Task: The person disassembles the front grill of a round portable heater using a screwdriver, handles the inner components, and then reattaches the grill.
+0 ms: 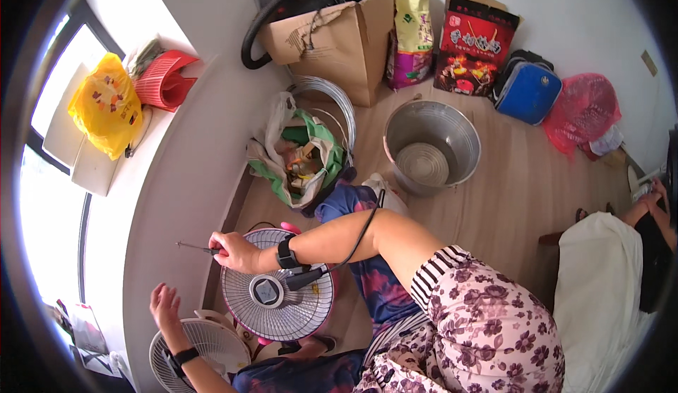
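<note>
My right hand (pixel 237 252) is closed around the dark handle of a slim screwdriver-like tool (pixel 196 247). Its thin metal shaft points left toward the wall, and the tip is too small to make out. Below that hand and forearm stands a round fan-shaped appliance (pixel 296 315) with a white wire grille, a pink rim and a square grey centre badge. My left hand (pixel 166 307) is raised with its fingers apart and holds nothing. It is just above a second, white-grilled fan (pixel 212 340), partly hidden by my left forearm.
An open bag of mixed items (pixel 321 146) sits beyond the pink appliance, beside a coil of wire (pixel 342 103). A metal bucket (pixel 462 146), cardboard box (pixel 367 47) and blue bag (pixel 526 93) stand farther back. The ledge holds a yellow bag (pixel 106 103). Another person (pixel 653 230) sits at right.
</note>
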The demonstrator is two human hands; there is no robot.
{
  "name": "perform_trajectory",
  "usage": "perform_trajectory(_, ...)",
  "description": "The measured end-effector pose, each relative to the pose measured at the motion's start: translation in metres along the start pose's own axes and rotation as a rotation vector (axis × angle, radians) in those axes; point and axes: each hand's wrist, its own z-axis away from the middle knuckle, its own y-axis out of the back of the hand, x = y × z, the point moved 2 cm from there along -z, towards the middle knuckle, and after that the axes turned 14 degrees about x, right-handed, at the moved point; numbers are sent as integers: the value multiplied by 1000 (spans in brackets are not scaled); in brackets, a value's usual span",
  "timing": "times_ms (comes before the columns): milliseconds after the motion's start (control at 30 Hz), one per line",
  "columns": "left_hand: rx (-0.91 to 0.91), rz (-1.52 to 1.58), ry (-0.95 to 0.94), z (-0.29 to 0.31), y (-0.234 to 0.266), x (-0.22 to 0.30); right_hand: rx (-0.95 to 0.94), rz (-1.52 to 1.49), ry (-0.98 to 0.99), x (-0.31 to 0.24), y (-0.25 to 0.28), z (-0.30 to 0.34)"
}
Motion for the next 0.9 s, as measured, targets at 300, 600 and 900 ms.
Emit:
perform_trajectory(300, -243, -135, 7, 89, -34, -35, 33, -100, 63, -2, -3, -4)
perform_trajectory(600, -250, -42, 152, 101, -49, -92, -19, -73, 16, -3, -3, 1)
perform_trajectory(900, -252, 20, 174, 105, -59, -91, -32, -77, 16, -1, -9, 3)
